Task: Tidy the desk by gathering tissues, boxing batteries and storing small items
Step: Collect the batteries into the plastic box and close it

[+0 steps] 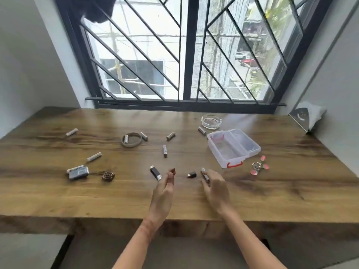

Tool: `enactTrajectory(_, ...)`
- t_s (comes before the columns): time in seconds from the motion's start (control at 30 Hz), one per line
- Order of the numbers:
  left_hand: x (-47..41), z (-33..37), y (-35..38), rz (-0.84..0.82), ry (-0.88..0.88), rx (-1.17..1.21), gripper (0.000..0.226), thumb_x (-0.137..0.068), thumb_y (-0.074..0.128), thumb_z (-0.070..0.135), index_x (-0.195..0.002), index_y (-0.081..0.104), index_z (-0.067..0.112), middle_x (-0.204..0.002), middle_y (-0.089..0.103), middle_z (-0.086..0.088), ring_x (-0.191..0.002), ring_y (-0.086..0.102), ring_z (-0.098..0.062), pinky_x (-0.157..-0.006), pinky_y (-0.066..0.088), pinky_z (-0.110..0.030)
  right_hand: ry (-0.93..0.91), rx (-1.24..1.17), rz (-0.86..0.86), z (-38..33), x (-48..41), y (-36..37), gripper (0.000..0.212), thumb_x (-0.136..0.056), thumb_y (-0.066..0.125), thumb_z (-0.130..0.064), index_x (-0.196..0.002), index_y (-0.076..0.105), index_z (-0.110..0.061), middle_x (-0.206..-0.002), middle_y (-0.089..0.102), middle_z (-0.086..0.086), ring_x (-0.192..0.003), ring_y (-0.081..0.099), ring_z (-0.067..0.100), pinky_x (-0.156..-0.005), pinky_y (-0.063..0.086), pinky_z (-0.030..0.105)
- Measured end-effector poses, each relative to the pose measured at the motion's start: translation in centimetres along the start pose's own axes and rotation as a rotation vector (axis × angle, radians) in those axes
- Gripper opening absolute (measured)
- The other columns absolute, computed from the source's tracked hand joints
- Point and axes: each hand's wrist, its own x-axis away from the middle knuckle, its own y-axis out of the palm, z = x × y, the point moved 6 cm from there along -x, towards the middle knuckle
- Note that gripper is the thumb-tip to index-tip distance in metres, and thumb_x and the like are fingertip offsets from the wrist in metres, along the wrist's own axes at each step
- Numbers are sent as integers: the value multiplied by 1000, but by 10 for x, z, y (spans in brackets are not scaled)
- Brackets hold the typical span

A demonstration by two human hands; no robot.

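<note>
The right hand (213,187) reaches low over the surface (186,200), its fingers bent at a battery (203,170) near the front middle. The blur hides whether they pinch it or only touch it. Just left of that battery lies a small black adapter (192,174). The left hand (165,189) hovers edge-on with straight fingers and holds nothing, its fingertips just beside a black stick (155,172).

The box (213,150) stands open to the right and further back, apart from both hands. Its red latch (234,165) faces the front and its lid (245,142) lies back behind it. I see nothing inside.

More batteries lie loose on the surface:
- One (165,151) in the middle
- One (171,136) behind it
- One (202,131) between the box and a glass ashtray (211,121)
- One (144,136) just beside a band (134,145)
- One (126,138) inside the band
- Three to the left (71,132) (94,157) (74,168)

The nearest of the three on the left touches a grey case (78,173), which is corded to a brown charm (107,176). A keyring (259,166) with pink pieces lies just right of the box. A tissue (314,114) sits in a metal holder (300,118) at the far right corner.
</note>
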Motion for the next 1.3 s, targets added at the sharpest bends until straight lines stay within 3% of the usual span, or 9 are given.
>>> enactTrajectory(0.2, 0, -8, -4, 54, -10, 15, 27, -99, 33, 26, -117, 52, 23, -120, 56, 2, -117, 52, -13, -107, 36, -30, -267, 286, -100, -21, -14, 34, 44, -59, 77, 7, -102, 69, -4, -103, 71, 8, -108, 62, 32, -91, 46, 50)
enactTrajectory(0.43, -5, -17, -12, 109, -31, -40, 21, -99, 34, 29, -101, 54, 33, -111, 59, 12, -111, 55, -12, -103, 40, -30, -353, 387, -82, -21, -17, 39, 15, -69, 63, 0, -73, 72, -12, -75, 73, 0, -91, 68, 27, -84, 52, 41)
enactTrajectory(0.53, -8, -23, -15, 184, -55, -134, 21, -97, 44, 26, -113, 56, 25, -113, 57, 14, -109, 54, -10, -98, 39, -24, -320, 331, -133, -23, -18, 36, 17, -59, 78, -2, -68, 69, -14, -68, 69, 0, -72, 65, 25, -69, 53, 29)
enactTrajectory(0.67, -21, -25, -36, 534, -113, -341, 22, -88, 57, 17, -108, 58, 9, -114, 62, -7, -99, 58, -20, -86, 42, -27, -164, 46, -79, -20, -16, 27, 18, -68, 75, -1, -84, 70, -8, -81, 68, 6, -70, 64, 23, -69, 48, 24)
enactTrajectory(0.73, -33, -22, -44, 615, -156, -397, 29, -83, 62, 16, -109, 56, 5, -117, 56, -14, -103, 55, -29, -88, 43, -34, -31, -116, -40, -20, -15, 19, 21, -72, 74, -2, -91, 71, -7, -85, 67, 5, -72, 64, 18, -72, 51, 22)
enactTrajectory(0.9, -64, -17, -52, 630, -244, -545, 50, -79, 69, 28, -113, 49, -2, -123, 48, -22, -109, 51, -38, -89, 43, -42, 188, -335, -20, -14, -8, 5, 16, -72, 77, -6, -86, 72, -12, -80, 70, -2, -78, 67, 10, -82, 51, 19)
enactTrajectory(1.03, -78, -11, -51, 586, -252, -634, 48, -76, 72, 30, -103, 58, -7, -113, 58, -28, -105, 56, -39, -84, 45, -39, 344, -484, -84, -6, -2, 6, 15, -72, 78, -8, -81, 70, -16, -73, 70, -10, -71, 66, 1, -73, 50, 10)
enactTrajectory(1.2, -82, -7, -51, 529, -280, -751, 30, -74, 71, 26, -83, 70, -2, -90, 69, -25, -89, 66, -35, -68, 49, -32, 518, -710, -146, 2, 4, 17, 17, -73, 75, 0, -85, 68, -9, -77, 71, 7, -70, 69, 15, -71, 58, 28)
enactTrajectory(1.3, -80, -8, -49, 503, -280, -757, 28, -69, 72, 32, -73, 72, 4, -79, 71, -19, -80, 67, -31, -63, 45, -27, 577, -855, -144, -3, 7, 22, 17, -73, 73, 6, -84, 65, -4, -81, 68, 15, -69, 68, 20, -65, 58, 26)
